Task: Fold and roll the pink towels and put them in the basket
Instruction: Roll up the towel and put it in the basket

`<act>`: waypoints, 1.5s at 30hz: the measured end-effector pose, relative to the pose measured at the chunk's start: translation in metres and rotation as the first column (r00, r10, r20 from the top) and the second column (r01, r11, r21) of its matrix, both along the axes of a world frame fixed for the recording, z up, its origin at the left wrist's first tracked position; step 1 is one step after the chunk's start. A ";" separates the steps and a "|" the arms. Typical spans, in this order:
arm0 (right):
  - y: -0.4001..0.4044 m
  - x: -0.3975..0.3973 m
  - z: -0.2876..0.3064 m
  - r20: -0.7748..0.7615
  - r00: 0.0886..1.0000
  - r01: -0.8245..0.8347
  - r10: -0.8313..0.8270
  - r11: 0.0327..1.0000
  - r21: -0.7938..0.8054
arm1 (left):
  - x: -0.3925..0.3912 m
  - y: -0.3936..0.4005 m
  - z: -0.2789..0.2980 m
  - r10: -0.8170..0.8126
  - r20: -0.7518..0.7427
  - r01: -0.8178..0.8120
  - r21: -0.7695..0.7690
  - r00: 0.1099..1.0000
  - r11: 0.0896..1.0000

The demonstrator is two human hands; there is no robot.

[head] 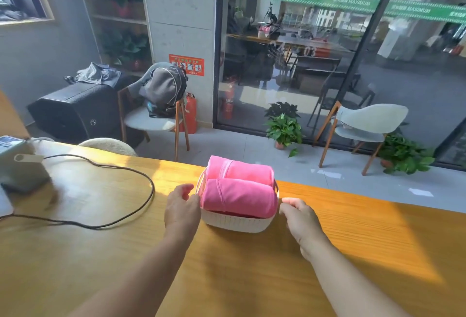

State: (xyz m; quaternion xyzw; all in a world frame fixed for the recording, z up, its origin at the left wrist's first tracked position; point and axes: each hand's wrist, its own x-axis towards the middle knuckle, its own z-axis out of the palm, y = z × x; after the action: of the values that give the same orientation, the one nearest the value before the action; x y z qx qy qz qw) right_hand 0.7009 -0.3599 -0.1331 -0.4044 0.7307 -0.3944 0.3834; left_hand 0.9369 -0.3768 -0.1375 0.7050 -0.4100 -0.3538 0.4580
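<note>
Towels (238, 185) rolled, both in basket (235, 223), hands either side.
Left of left hand: grey device (19, 165) on table (353, 241), black cable (100, 225) looping toward the hand's near-left. Left hand (182, 209) at basket's left edge, fingers curled against the rim; actual grip on it — cannot tell. Between the hands: white basket, two pink rolls lying side by side, one beyond the other, sticking up above the rim. Right hand (300, 218) just beside basket's right wall, fingers loosely curled, nothing in it; contact with basket unclear. Right of it: bare sunlit table.
</note>
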 end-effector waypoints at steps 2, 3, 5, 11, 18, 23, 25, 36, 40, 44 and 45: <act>-0.005 -0.001 0.003 -0.019 1.000 0.000 0.000 1.000 -0.023 | 0.000 -0.005 0.006 -0.001 0.016 0.001 -0.016 1.000 1.000; -0.009 -0.001 0.004 -0.030 1.000 0.001 -0.002 0.999 -0.043 | 0.001 -0.009 0.010 -0.008 0.030 0.009 -0.028 1.000 1.000; -0.019 -0.001 0.010 -0.036 0.999 0.016 -0.019 0.997 -0.075 | 0.001 -0.020 0.021 -0.032 0.037 0.033 -0.035 0.999 0.999; -0.068 0.003 0.034 -0.072 0.996 -0.055 0.051 0.997 -0.061 | -0.010 -0.059 0.055 -0.204 0.013 0.202 0.093 0.979 0.975; -0.096 0.012 0.034 -0.087 0.979 -0.163 0.186 0.962 0.220 | -0.021 -0.086 0.052 -0.320 0.080 0.284 0.298 0.944 0.911; -0.107 0.015 0.046 -0.077 0.993 -0.073 0.086 0.985 0.155 | -0.015 -0.103 0.059 -0.170 -0.094 0.181 0.133 0.981 0.974; -0.113 0.013 0.050 -0.093 0.994 -0.043 0.053 0.993 0.111 | -0.014 -0.108 0.062 -0.137 -0.092 0.145 0.094 0.986 0.985; -0.120 0.005 0.047 -0.056 0.995 -0.081 0.079 0.996 -0.032 | -0.019 -0.113 0.054 -0.065 -0.138 0.065 -0.005 0.988 0.998; -0.107 0.002 0.034 -0.128 0.979 -0.155 0.160 0.987 0.051 | -0.016 -0.103 0.033 -0.142 0.023 0.142 0.006 0.990 0.990; -0.105 -0.001 0.029 -0.179 0.959 -0.200 0.219 0.973 0.116 | -0.013 -0.098 0.025 -0.214 0.295 0.193 0.099 0.931 0.976; -0.108 -0.001 0.030 -0.174 0.960 -0.202 0.220 0.973 0.113 | -0.014 -0.098 0.026 -0.226 0.320 0.199 0.113 0.920 0.973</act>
State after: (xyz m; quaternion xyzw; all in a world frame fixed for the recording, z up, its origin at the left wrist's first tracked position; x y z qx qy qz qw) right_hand 0.6997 -0.4674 -0.1029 -0.4964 0.7337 -0.2770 0.3722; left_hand 0.9232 -0.4752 -0.1113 0.7230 -0.5409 -0.2938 0.3136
